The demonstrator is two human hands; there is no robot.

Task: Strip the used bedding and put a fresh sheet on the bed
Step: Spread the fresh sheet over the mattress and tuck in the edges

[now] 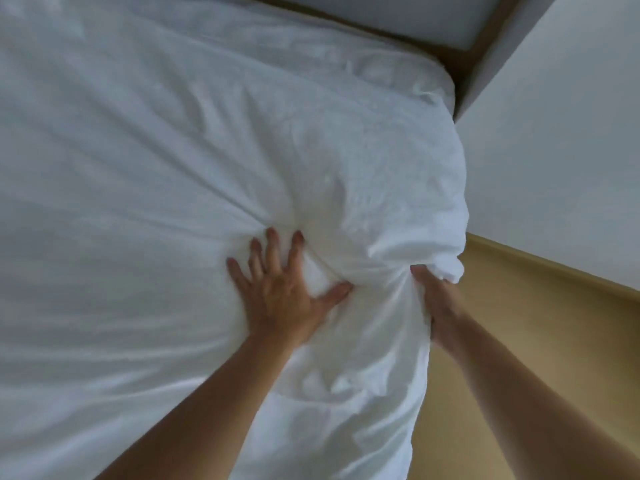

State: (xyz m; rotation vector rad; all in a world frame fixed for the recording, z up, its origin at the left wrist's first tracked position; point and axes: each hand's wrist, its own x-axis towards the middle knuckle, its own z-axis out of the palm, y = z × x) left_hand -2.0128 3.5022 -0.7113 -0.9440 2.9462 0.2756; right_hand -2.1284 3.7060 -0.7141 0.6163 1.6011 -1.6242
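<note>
— Both hands are on the bed. The left hand (pixel 284 299) is spread flat, fingers apart, pressing down. The right hand (pixel 434 299) is curled round a fistful of cloth.

— And where's the sheet from them?

— The sheet (pixel 156 150) covers the whole bed (pixel 446 98), running ahead and off to the left of the arms, up toward the wooden headboard (pixel 460 60). The line that matters is the bed's right-hand edge. It runs away from the person, alongside the floor (pixel 519 341) and the wall (pixel 554 133).

— Which hand is nearer that edge?

— The right. It's on the edge itself, holding the bunch (pixel 446 263) over the side. The left sits just inboard of it, pinning the cloth, and creases (pixel 311 216) fan out from between the two.

— Used sheet or fresh?

— Can't tell. My guess is that any pull goes sideways off that edge, right hand leading.
</note>
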